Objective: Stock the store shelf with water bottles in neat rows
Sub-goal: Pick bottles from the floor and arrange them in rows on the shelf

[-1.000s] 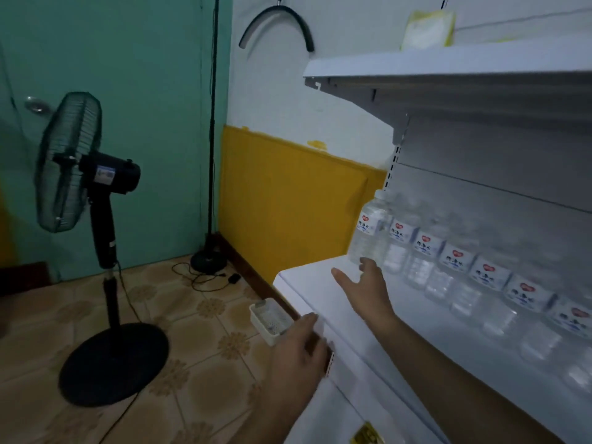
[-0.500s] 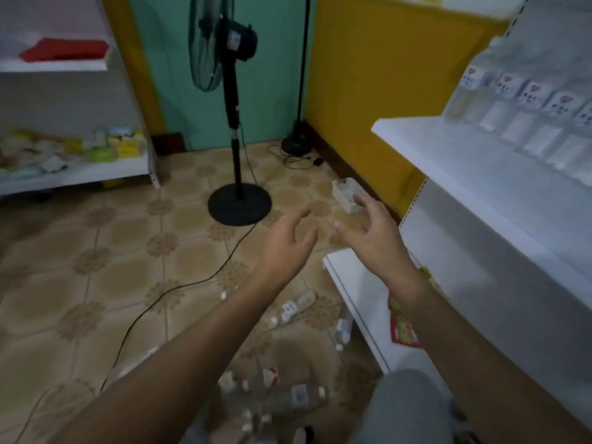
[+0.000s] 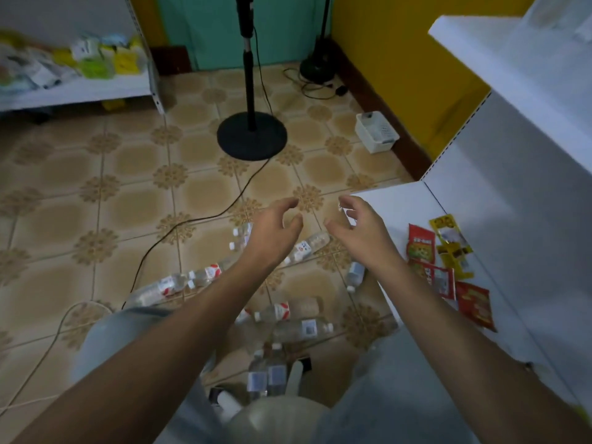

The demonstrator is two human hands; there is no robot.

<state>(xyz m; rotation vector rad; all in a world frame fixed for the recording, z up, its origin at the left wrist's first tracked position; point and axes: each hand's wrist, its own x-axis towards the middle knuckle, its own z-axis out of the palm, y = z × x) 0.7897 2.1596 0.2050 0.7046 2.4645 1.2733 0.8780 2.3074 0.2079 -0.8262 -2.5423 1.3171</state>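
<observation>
Okay, my left hand (image 3: pixel 275 229) hangs with loose fingers, holding nothing; the water bottles (image 3: pixel 301 248) lie scattered on the floor tiles (image 3: pixel 134 161) beneath; my right hand (image 3: pixel 362 229) is equally slack and bare. A round bottle could roll away if I grab carelessly.

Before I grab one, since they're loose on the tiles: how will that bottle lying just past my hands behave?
The bottle lies on its side on smooth floor, so a nudge probably rolls it. It looks full and clear, so likely heavy for its size and fairly firm.
</observation>
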